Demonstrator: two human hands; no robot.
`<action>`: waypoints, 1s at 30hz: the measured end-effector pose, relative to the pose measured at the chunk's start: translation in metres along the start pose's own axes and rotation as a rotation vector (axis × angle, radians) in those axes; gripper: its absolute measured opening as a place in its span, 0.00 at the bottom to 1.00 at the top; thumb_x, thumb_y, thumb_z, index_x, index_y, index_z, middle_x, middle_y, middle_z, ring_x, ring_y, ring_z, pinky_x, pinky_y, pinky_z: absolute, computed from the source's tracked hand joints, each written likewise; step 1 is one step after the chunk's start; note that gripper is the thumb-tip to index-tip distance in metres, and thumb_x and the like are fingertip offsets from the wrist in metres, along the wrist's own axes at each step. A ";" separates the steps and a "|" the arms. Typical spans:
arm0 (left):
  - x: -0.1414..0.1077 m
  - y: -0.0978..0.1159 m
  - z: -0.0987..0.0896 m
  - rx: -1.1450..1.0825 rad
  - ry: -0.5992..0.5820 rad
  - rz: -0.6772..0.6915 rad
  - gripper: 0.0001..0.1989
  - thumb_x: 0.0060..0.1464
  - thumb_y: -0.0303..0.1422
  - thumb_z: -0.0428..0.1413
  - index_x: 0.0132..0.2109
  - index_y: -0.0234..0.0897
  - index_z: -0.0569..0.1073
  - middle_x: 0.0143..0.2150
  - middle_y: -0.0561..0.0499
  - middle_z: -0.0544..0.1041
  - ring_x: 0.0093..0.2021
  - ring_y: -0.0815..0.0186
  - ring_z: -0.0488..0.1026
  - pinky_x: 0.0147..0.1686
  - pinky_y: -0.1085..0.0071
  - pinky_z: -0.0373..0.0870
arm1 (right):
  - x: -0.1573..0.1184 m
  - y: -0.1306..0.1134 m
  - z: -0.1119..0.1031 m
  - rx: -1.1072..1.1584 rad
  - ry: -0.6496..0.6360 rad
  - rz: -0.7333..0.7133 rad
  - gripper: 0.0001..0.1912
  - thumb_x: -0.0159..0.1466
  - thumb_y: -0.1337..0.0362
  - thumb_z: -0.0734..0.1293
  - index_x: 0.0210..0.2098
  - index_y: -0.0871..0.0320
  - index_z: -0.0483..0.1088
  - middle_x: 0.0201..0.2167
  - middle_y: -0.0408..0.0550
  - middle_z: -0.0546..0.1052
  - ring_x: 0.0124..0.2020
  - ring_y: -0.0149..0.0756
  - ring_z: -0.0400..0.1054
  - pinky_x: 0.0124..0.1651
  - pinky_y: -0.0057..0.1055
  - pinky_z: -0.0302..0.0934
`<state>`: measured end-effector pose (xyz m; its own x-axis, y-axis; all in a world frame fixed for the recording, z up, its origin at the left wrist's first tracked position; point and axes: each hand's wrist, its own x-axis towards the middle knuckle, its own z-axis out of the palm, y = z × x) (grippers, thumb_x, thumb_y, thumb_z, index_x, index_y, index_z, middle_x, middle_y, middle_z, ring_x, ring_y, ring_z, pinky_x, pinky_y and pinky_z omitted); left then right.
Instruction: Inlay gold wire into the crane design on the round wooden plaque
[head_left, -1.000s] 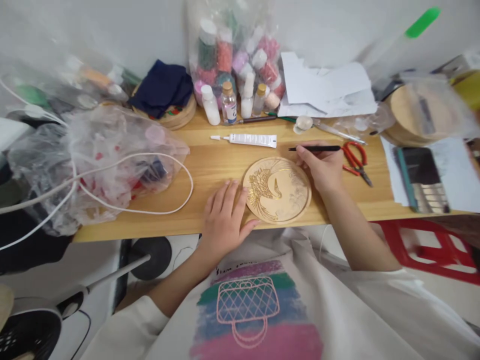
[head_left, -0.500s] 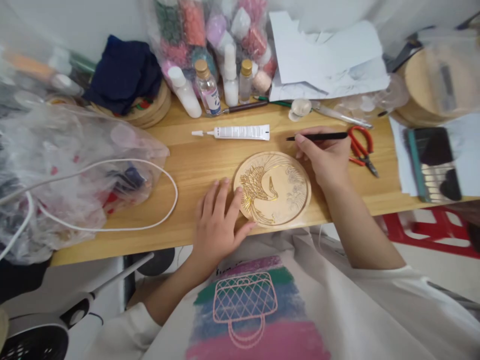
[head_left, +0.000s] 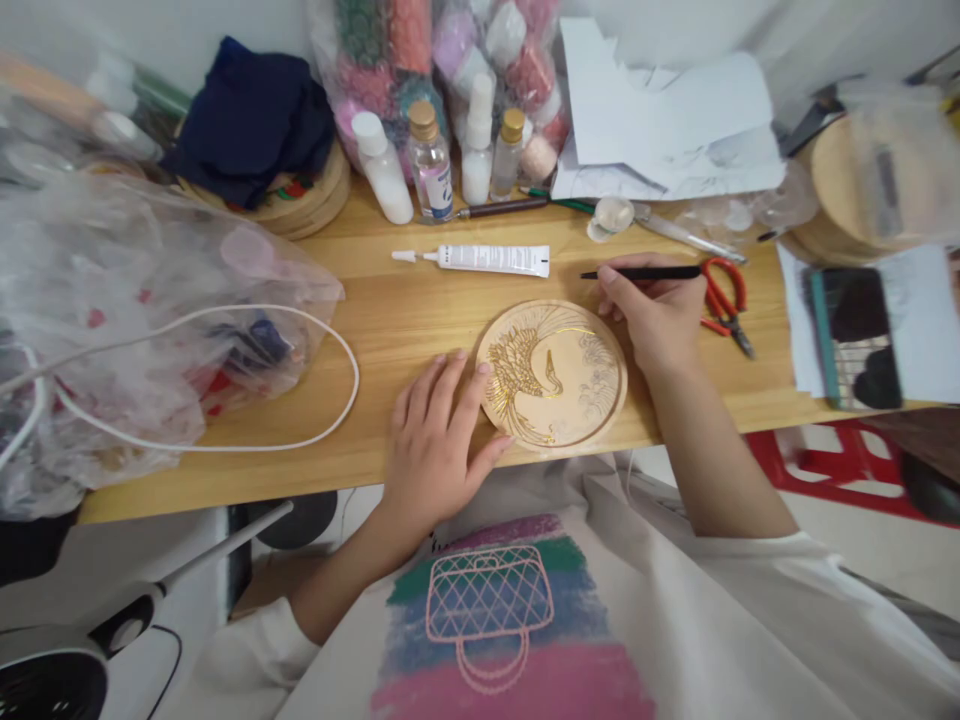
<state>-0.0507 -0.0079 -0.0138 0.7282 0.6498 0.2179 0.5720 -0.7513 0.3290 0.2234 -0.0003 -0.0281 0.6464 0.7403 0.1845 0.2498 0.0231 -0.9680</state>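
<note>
A round, gold-patterned wooden disc [head_left: 552, 376] lies between the left hand [head_left: 435, 430], spread against its rim, and the right hand [head_left: 664, 318], pinching a slim black tool [head_left: 660, 272].

Off-white short-sleeved shirt [head_left: 675, 620] with pink bag outline [head_left: 490, 596] over purple, green, blue, pink bands [head_left: 581, 620]

No word can be read with certainty. A slim white tube with a narrow nozzle [head_left: 493, 260] carries rows of fine grey print, too small to make out, with larger dark characters set crosswise near the nozzle end. A clear bottle with a gold-brown cap [head_left: 430, 162] bears a pale label [head_left: 437, 193] with illegible dark blue marks. On the white fabric shirt [head_left: 720, 620], black lettering [head_left: 442, 542] beside the coloured stripes is mostly lost in folds
</note>
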 end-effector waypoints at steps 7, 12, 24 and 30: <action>0.013 -0.018 -0.012 -0.118 -0.071 0.104 0.29 0.65 0.42 0.50 0.67 0.32 0.57 0.65 0.35 0.66 0.66 0.50 0.61 0.62 0.52 0.62 | -0.002 0.001 0.000 -0.031 0.023 -0.010 0.08 0.53 0.59 0.76 0.29 0.53 0.76 0.21 0.40 0.78 0.15 0.28 0.65 0.17 0.26 0.55; 0.035 -0.025 -0.011 0.039 -0.166 0.287 0.35 0.63 0.48 0.52 0.66 0.24 0.59 0.67 0.33 0.64 0.67 0.49 0.60 0.64 0.53 0.58 | -0.003 -0.005 0.002 -0.001 0.028 0.025 0.08 0.52 0.61 0.77 0.28 0.53 0.76 0.20 0.41 0.77 0.16 0.29 0.66 0.19 0.29 0.61; 0.075 -0.045 -0.008 0.091 -0.113 0.446 0.35 0.63 0.51 0.49 0.64 0.25 0.62 0.64 0.35 0.68 0.64 0.49 0.64 0.61 0.53 0.60 | -0.009 -0.015 -0.004 0.027 0.140 0.041 0.08 0.51 0.63 0.78 0.30 0.53 0.79 0.28 0.44 0.81 0.28 0.34 0.75 0.33 0.33 0.73; 0.075 -0.055 -0.013 0.100 -0.044 0.481 0.24 0.65 0.43 0.50 0.61 0.32 0.66 0.61 0.40 0.73 0.63 0.53 0.67 0.60 0.57 0.63 | -0.010 -0.017 -0.006 -0.045 0.104 0.024 0.09 0.50 0.64 0.79 0.30 0.49 0.79 0.29 0.43 0.82 0.29 0.35 0.76 0.33 0.33 0.73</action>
<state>-0.0325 0.0832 -0.0034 0.9328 0.2225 0.2834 0.1988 -0.9738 0.1100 0.2165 -0.0121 -0.0125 0.7235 0.6663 0.1804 0.2639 -0.0255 -0.9642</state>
